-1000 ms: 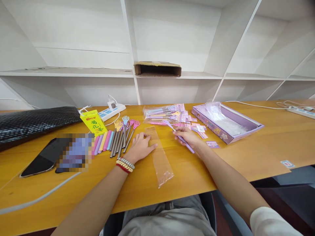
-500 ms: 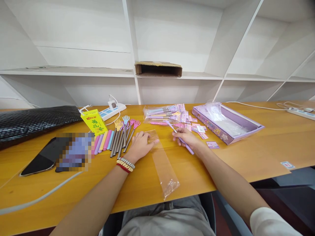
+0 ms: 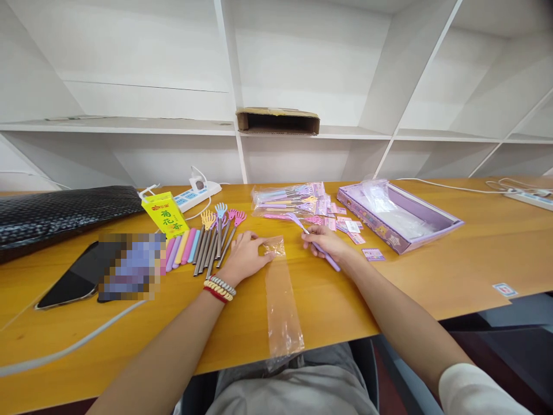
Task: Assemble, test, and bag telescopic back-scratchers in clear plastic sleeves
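My left hand (image 3: 244, 257) pinches the top end of a long clear plastic sleeve (image 3: 281, 305) that lies on the wooden table (image 3: 432, 276), its lower end hanging over the front edge. My right hand (image 3: 327, 242) is closed round a purple hand-shaped back scratcher (image 3: 311, 240), its head pointing up and left. A row of several loose scratchers (image 3: 211, 242) with coloured handles lies just left of my left hand. Bagged scratchers (image 3: 287, 202) are piled behind my hands.
A purple box lid (image 3: 400, 216) with plastic in it sits at the right, small cards (image 3: 352, 227) scattered beside it. A yellow drink carton (image 3: 165, 214), a phone (image 3: 73, 276), a black bag (image 3: 60, 213) and a power strip (image 3: 196, 193) lie on the left. White shelves (image 3: 129, 127) stand behind.
My left hand went from flat on the sleeve to pinching its top end and has dragged the sleeve towards me, over the table edge. My right hand has barely moved.
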### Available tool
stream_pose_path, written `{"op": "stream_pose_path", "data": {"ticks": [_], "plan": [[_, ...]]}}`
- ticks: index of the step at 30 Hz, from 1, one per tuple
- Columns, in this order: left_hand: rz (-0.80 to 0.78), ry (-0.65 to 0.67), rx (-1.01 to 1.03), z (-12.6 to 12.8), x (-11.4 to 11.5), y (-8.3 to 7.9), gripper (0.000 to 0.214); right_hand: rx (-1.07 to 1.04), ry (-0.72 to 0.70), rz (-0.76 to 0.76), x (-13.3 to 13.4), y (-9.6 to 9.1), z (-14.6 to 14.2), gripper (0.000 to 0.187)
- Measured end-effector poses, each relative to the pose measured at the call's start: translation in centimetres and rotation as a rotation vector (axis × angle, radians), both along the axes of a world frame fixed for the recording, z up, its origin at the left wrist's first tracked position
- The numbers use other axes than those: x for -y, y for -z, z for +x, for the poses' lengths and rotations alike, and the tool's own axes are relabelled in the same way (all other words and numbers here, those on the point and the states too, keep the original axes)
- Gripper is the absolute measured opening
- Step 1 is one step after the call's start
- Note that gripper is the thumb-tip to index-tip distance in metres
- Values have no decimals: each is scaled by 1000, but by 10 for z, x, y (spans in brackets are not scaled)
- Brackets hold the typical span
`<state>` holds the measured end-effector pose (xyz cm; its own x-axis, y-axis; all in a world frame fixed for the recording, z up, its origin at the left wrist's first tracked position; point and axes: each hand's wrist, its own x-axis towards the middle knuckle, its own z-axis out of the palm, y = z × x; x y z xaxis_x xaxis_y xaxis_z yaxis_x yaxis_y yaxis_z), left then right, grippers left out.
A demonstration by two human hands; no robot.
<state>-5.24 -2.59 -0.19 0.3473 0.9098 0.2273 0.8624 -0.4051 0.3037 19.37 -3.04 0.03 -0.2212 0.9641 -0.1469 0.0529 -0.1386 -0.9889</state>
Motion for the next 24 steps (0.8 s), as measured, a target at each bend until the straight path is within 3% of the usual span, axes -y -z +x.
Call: {"op": "stream_pose_path", "data": {"ticks": [5, 12, 16, 24], "plan": [[-31, 85, 147, -1, -1, -3, 45, 38, -60, -23, 2, 1, 0, 25], [-45, 79, 515, 5, 3, -8, 70, 26, -131, -37, 6, -1, -1, 37], [52, 52, 641, 7, 5, -11, 72, -18, -244, -50, 10, -6, -1, 41], [287, -124, 754, 3, 3, -14, 76, -12, -447, -84, 18, -8, -5, 51]]}}
